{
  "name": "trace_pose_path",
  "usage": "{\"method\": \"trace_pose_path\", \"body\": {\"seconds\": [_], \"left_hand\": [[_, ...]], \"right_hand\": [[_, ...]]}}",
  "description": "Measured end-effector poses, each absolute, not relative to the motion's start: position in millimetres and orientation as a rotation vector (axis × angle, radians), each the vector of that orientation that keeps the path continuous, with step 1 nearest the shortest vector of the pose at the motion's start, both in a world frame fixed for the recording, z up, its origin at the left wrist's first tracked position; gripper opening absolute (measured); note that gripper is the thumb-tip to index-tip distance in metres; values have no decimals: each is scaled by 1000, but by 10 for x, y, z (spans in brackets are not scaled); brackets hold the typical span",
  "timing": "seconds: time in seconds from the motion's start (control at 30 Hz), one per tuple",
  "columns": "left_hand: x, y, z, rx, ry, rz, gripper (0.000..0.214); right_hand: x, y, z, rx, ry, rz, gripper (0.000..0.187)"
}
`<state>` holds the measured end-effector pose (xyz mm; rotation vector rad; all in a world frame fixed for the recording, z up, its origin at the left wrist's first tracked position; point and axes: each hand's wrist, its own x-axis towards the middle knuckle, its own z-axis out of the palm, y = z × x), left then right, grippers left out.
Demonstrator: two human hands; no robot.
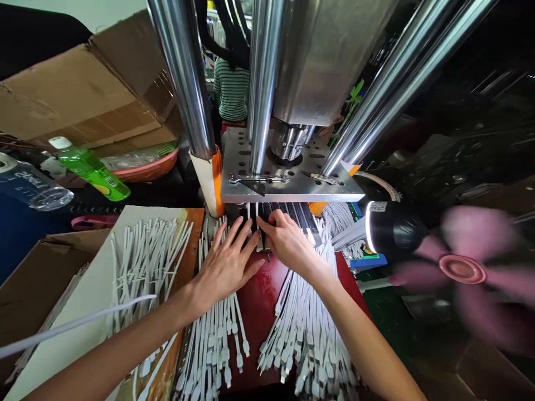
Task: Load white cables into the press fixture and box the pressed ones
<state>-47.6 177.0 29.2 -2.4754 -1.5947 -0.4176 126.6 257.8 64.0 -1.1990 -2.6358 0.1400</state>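
My left hand [228, 264] lies with its fingers spread, fingertips at the front of a black slotted fixture [301, 214] under the press plate. My right hand [288, 239] is closed beside it, thumb and forefinger together at the lower end of a white cable [257, 210] in the fixture. The fingers partly hide that cable. Below my left hand lies a bundle of white cables with small plugs [215, 334]. A thicker bundle of white cables [309, 334] spreads under my right wrist and forearm.
Just above my hands hangs the steel press plate [292, 192], with a wrench [259, 179] on it, between metal columns [184, 78]. At right are a lit black lamp [393, 227] and a spinning pink fan [462, 269]. More cables [146, 256] lie on a board at left.
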Motion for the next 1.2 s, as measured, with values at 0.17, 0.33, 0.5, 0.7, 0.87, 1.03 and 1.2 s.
{"method": "trace_pose_path", "body": {"seconds": [0.17, 0.33, 0.5, 0.7, 0.87, 1.03, 1.2], "left_hand": [[-534, 2159, 370, -2493, -1671, -520, 59], [-588, 2604, 382, -2456, -1661, -560, 42], [-588, 2938, 464, -2454, -1647, -613, 33], [-698, 2321, 554, -2347, -1767, -632, 28], [-1018, 968, 208, -2178, -2348, -151, 31], [-1170, 650, 172, -2303, -2733, -397, 29], [-1110, 716, 360, -2444, -3133, -1515, 37]], "right_hand": [[1074, 2721, 686, -1428, -2685, -18, 48], [884, 3111, 640, -1458, -2644, 12, 39], [791, 3362, 682, -1453, -2622, 2, 39], [1196, 2734, 825, -1375, -2574, 41, 47], [1953, 1412, 409, -1919, -2334, 95, 34], [2085, 989, 54, -2185, -2359, 248, 28], [2010, 1069, 60, -2225, -2230, 326, 30]]}}
